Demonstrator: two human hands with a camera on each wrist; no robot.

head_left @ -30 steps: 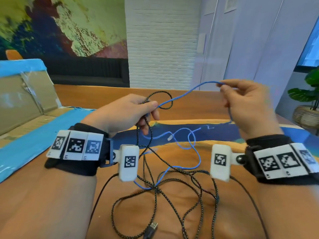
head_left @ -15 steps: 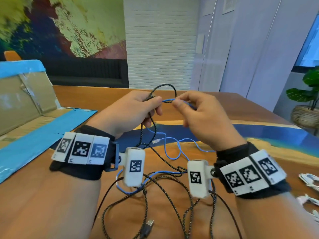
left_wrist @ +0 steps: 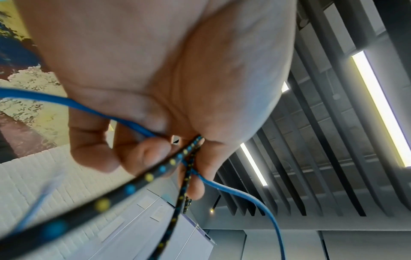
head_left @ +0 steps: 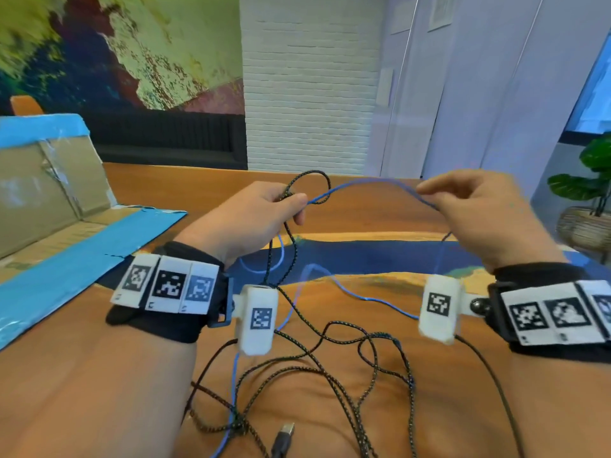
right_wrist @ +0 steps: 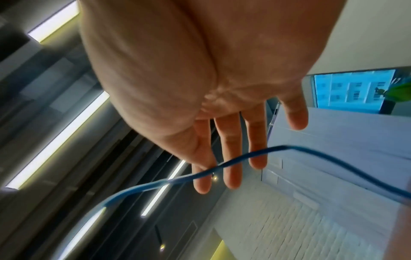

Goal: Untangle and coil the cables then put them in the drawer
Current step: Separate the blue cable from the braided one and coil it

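Observation:
A thin blue cable [head_left: 370,185] and a black braided cable [head_left: 334,328] lie tangled on the wooden table [head_left: 463,408]. My left hand [head_left: 291,201] is raised and pinches both where they cross; a black loop stands above it. The left wrist view shows the left hand [left_wrist: 184,154] with the blue cable [left_wrist: 255,198] and the black cable [left_wrist: 133,186] coming out of the pinch. The blue cable arches over to my right hand [head_left: 426,193], held up to the right. There the blue cable [right_wrist: 322,154] runs across the straight fingers [right_wrist: 231,172]; no pinch shows.
A USB plug [head_left: 286,434] of the black cable lies near the table's front edge. A cardboard box with blue tape [head_left: 49,200] stands open at the left. A potted plant [head_left: 591,180] is off the table's right side.
My right hand came in to meet the left hand at the crossing, then swept back out to the right along the blue cable. The left hand kept its pinch.

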